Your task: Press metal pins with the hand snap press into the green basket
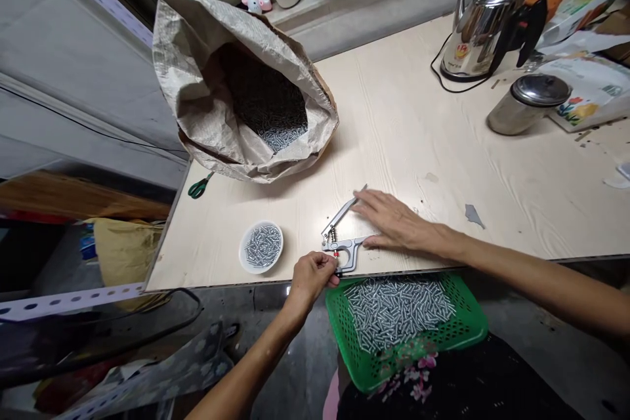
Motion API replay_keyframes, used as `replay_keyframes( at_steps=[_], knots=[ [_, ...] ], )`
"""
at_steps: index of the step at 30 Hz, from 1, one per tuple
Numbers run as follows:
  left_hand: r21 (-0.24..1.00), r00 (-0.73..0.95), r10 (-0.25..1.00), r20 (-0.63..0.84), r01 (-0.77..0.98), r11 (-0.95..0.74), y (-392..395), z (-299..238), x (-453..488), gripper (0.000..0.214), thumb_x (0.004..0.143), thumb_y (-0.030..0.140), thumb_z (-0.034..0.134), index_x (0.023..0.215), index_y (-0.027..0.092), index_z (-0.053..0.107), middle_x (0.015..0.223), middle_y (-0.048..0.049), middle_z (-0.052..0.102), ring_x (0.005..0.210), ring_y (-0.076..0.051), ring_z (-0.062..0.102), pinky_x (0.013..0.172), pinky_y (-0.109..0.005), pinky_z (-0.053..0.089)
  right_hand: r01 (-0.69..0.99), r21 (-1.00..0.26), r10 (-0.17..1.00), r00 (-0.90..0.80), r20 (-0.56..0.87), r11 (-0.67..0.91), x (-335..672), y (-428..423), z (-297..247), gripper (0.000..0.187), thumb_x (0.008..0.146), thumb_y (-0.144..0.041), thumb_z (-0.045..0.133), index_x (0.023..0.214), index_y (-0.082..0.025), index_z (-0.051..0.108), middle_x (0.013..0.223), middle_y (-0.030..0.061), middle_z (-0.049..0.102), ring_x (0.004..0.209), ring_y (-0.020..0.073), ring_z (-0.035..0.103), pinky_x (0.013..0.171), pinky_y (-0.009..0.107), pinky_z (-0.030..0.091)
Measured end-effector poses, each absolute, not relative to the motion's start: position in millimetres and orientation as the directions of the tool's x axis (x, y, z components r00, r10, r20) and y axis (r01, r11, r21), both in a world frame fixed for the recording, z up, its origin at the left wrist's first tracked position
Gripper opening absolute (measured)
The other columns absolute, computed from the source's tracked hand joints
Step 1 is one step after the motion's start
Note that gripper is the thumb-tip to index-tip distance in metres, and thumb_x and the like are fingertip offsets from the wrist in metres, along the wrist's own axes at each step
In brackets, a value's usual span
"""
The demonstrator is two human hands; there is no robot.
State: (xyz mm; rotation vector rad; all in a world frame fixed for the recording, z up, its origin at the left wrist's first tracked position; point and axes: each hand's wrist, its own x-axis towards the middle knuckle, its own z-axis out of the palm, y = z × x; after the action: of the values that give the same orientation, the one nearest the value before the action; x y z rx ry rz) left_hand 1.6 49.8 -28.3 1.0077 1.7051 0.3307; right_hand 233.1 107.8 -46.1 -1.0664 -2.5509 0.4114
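Observation:
Snap-fastener pliers [350, 254], grey with a spring and a red part at the jaw, stand at the table's front edge with their handles spread wide. My right hand [394, 223] spans the handles, fingertips on the raised lever and thumb by the lower handle. At the jaw, the fingers of my left hand [315, 272] are pinched together; whatever is between them is too small to make out. Left of the pliers sits a white bowl [242, 256] full of small silvery metal pieces. Below the table edge, a green basket [357, 367] holds many similar pieces.
A large open woven sack [197, 79] with metal pieces inside stands at the back left. Green-handled scissors [197, 188] lie beside it. A steel kettle [485, 26] with a cord, a lidded metal canister [516, 108] and plastic packages [590, 88] occupy the right.

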Motion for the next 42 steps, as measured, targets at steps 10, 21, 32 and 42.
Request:
replay_keyframes(
  at_steps=[10,21,32,42],
  knots=[
    [0.647,-0.074,0.761,-0.645,0.477,0.595,50,-30,2,0.016,0.072,0.031,0.066,0.067,0.015,0.063,0.046,0.0011,0.06,0.044,-0.014,0.059,0.052,-0.025,0.051,0.588,-0.27,0.623,-0.78,0.058,0.762,234,136,-44,0.089,0.06,-0.061,0.075,0.129,-0.015,0.045,0.12,0.0155,0.052,0.109,0.0339,0.044,0.096,0.053,0.03],
    [0.408,0.142,0.988,-0.067,0.907,-0.103,41,-14,15,0.024,0.085,0.033,0.056,0.103,0.018,0.063,0.102,-0.0101,0.063,0.091,-0.024,0.061,0.073,-0.035,0.051,0.608,-0.327,0.66,-0.748,0.069,0.723,231,112,-36,0.059,0.066,-0.031,0.082,0.113,-0.014,0.052,0.1,0.0108,0.058,0.09,0.0249,0.048,0.073,0.036,0.042],
    [0.234,0.596,0.796,-0.107,0.793,-0.563,94,-29,49,0.048,0.084,0.033,0.061,0.125,0.014,0.045,0.114,-0.0131,0.056,0.101,-0.027,0.05,0.085,-0.041,0.045,0.717,-0.309,0.761,-0.648,0.037,0.625,239,101,-32,0.031,0.077,-0.034,0.072,0.095,-0.014,0.058,0.095,0.0113,0.057,0.086,0.0239,0.05,0.073,0.037,0.045],
    [0.272,0.467,0.883,-0.039,0.856,-0.44,94,-30,50,0.025,0.086,0.033,0.059,0.106,0.017,0.06,0.101,-0.0097,0.061,0.097,-0.025,0.053,0.081,-0.037,0.046,0.692,-0.306,0.743,-0.663,0.089,0.654,233,109,-43,0.012,0.088,-0.025,0.059,0.096,-0.016,0.058,0.097,0.0099,0.059,0.092,0.0235,0.051,0.075,0.037,0.045]
  ],
)
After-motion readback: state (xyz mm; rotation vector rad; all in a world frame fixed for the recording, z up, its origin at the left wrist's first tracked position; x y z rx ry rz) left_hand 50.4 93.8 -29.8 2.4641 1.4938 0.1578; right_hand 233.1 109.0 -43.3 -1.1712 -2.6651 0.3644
